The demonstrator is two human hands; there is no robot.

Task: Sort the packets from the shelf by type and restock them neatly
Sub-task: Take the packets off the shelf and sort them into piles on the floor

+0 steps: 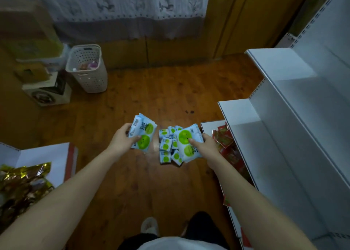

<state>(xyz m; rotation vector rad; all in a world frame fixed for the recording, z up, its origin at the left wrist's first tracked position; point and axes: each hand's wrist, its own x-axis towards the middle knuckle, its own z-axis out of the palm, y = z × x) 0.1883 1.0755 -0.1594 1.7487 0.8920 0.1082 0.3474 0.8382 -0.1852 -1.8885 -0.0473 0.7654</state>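
My left hand (123, 139) grips a stack of light-blue packets with green circles (142, 134) above the wooden floor. My right hand (205, 145) holds another bunch of the same blue-and-green packets (187, 141), thumb pressed on top. Between and below the hands, several small blue-and-green packets (167, 149) lie in a pile on the floor. Red packets (225, 139) fill the lowest tier of the white shelf (284, 128) on the right.
A second white shelf (47, 155) at the lower left carries gold foil packets (20, 181). A white perforated basket (87, 67) and stacked boxes (47, 92) stand at the back left. My slippered foot (149, 226) is near the bottom centre.
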